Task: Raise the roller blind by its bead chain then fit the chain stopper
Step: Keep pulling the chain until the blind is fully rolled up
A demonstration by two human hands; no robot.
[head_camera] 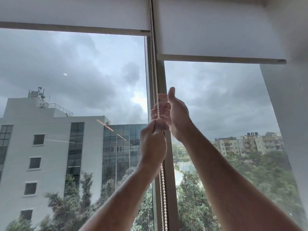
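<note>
Both our hands up on the bead chain (154, 77)

Left hand (152, 144) fisted tight round it; right hand (175, 114) just above, fingers curled on the chain, thumb sticking up.

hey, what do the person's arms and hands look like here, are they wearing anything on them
Both forearms are bare as far as the frame shows: no sleeves, gloves, watch or bracelets. The left hand and right hand show no rings on the parts in view, though some fingers are hidden behind the white bead chain.
</note>
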